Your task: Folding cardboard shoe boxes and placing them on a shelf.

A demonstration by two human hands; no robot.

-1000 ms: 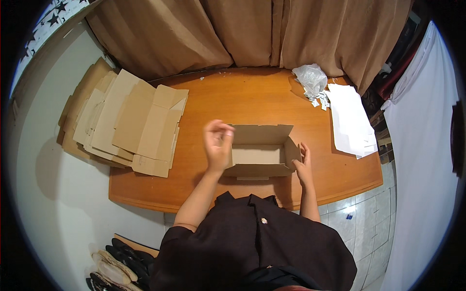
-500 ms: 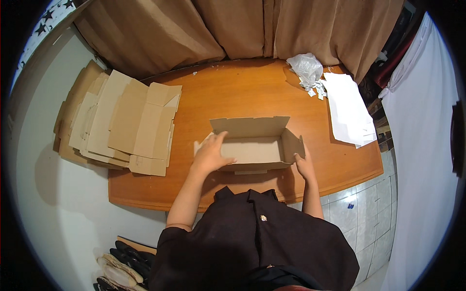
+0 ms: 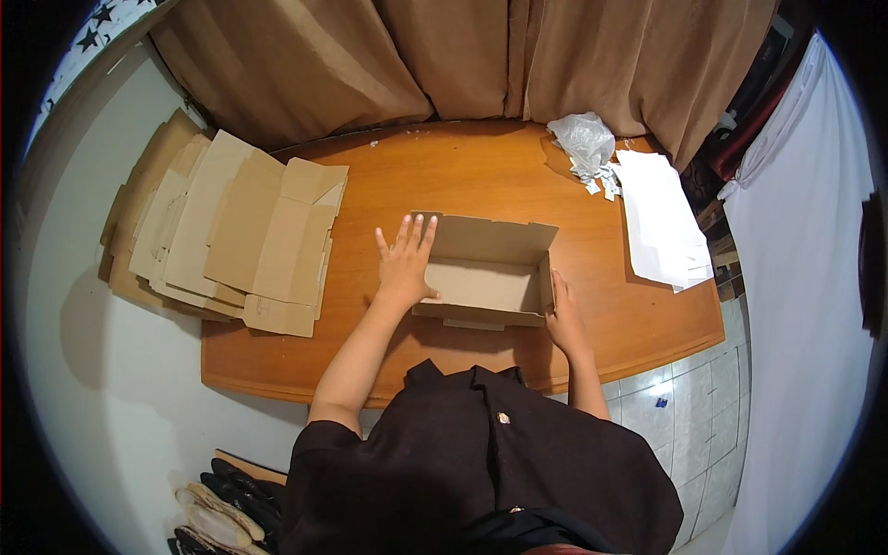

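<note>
A brown cardboard box (image 3: 486, 283) stands open-topped on the wooden table in front of me, its long back wall upright and its pale inside showing. My left hand (image 3: 404, 268) lies against its left end, open, with fingers spread and stretched upward and the thumb at the near left corner. At the opposite end, my right hand (image 3: 564, 319) rests flat along the outside of the right wall, fingers stretched out. Its thumb is near the front right corner. A small flap sticks out under the box's near side.
Flattened cardboard pieces (image 3: 231, 236) are stacked at the table's left, against the wall. White paper sheets (image 3: 661, 222) lie at the right, beside a clear plastic bag (image 3: 585, 143) with paper scraps. Brown curtains (image 3: 462, 60) hang behind the wooden table (image 3: 462, 171).
The left end flap has come up under my left hand, whose fingers have straightened. The right wall has swung inward to upright, and my right hand has moved left with it.
</note>
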